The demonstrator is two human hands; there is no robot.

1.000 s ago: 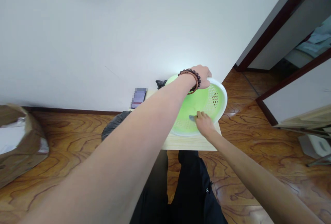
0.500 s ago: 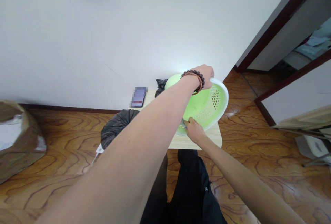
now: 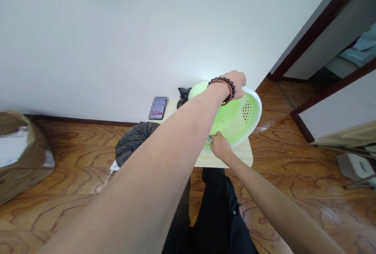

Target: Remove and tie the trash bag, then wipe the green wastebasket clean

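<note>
A green and white basket with a perforated side rests tilted on a small pale table. My left hand, with a beaded bracelet at the wrist, is closed on the basket's far rim. Near the basket's front side, my right hand is closed round a small greyish object, too small to name. My left forearm crosses over the basket and hides its left part.
A phone lies at the table's back left. Black plastic bags sit beside it. A cardboard box stands on the floor at left, a white stool at right. The wall rises behind the table.
The view has shifted slightly. Both hands keep their grips, and the basket remains in nearly the same place.
</note>
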